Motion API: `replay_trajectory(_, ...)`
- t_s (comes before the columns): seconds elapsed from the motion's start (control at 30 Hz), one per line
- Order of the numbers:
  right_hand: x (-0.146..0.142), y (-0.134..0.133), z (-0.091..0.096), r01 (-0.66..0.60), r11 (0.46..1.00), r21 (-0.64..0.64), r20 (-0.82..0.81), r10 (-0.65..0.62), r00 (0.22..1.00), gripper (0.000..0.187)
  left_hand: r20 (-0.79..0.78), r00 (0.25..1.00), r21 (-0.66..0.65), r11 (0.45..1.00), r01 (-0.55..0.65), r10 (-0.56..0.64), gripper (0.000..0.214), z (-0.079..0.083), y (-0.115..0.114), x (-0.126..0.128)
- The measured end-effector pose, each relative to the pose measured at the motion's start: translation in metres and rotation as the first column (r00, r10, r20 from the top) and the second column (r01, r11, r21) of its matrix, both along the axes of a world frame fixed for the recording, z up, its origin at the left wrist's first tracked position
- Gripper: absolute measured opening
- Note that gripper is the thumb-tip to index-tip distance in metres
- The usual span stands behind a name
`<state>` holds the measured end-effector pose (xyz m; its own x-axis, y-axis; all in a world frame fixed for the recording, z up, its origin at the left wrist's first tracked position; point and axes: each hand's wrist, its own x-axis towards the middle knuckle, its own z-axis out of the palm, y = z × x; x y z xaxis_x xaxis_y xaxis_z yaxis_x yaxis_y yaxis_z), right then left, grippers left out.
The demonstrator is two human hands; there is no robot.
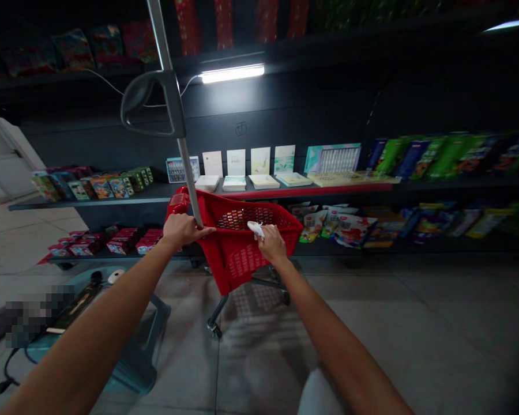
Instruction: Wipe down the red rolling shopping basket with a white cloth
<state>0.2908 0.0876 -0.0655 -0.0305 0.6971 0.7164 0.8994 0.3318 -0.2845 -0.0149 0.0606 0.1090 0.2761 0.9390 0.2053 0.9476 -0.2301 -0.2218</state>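
My left hand is closed over the top rim of a red plastic shopping cart, its fingers lying along the edge just beside the slim metal pole that rises to a black looped handle. My right hand is pinched around a crumpled white cloth, holding it against the cart's rim. The cart's basket has walls of moulded grid mesh and stands on a dark frame with small castors; I can't tell whether anything lies inside it. Just behind it runs a dark shelf unit, with glossy printed packets on the lower tier and pale cards standing upright above stacked booklets on the upper one. Small boxes sit further along, their labels too small to read. Down by my left arm stands a teal plastic stand.
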Motion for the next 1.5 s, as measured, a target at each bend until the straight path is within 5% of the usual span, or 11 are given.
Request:
replay_trajectory(0.27, 0.05, 0.031, -0.011, 0.231, 0.956, -0.179, -0.083, -0.249, 0.965, 0.044, -0.021, 0.999, 0.028, 0.999, 0.029, -0.028, 0.094, 0.002, -0.003, 0.004)
replay_trajectory(0.6, 0.032, 0.031, -0.012, 0.315, 0.932, -0.179, -0.253, -0.353, 0.901, 0.047, 0.015, 1.0, 0.013, 1.0, 0.02, -0.02, 0.091, 0.002, -0.005, 0.006)
replay_trajectory(0.8, -0.058, 0.005, -0.002, 0.183, 0.982, -0.044, -0.338, -0.187, 0.922, 0.046, 0.015, 1.0, 0.01, 1.0, -0.008, 0.007, 0.093, 0.002, -0.005, 0.008)
replay_trajectory(1.03, -0.152, -0.03, 0.036, -0.021, 0.997, 0.071, -0.322, 0.042, 0.946, 0.046, -0.001, 1.0, -0.01, 1.0, -0.006, 0.006, 0.09, 0.003, -0.002, 0.007)
replay_trajectory(1.2, -0.16, -0.036, 0.046, -0.096, 0.994, 0.054, -0.321, 0.108, 0.941, 0.047, -0.023, 1.0, -0.005, 1.0, 0.008, -0.008, 0.091, 0.0, 0.001, 0.005)
replay_trajectory(1.5, -0.123, -0.036, 0.048, -0.199, 0.98, -0.007, -0.117, 0.197, 0.973, 0.044, 0.018, 1.0, 0.021, 1.0, 0.002, -0.002, 0.093, 0.0, -0.001, -0.003)
